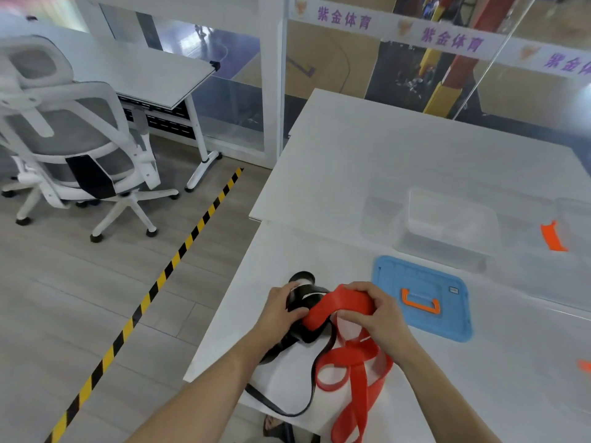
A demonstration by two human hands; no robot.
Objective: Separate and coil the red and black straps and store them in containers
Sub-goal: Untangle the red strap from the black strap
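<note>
A red strap [355, 369] and a black strap [307, 295] lie tangled at the near left corner of the white table [367, 161]. My left hand [281, 310] grips the black strap's bunched part, thumb against the red strap. My right hand [375, 310] curls round the raised fold of the red strap. Loose loops of red strap trail toward me, over the table's front edge. A thin run of black strap curves along the near edge. A clear plastic container [447, 228] stands open behind the hands.
A blue lid [422, 297] with an orange handle lies flat right of my hands. Another clear container [575, 219] with an orange latch sits at the far right. A white office chair [70, 139] and desk stand left, beyond a yellow-black floor stripe [153, 289].
</note>
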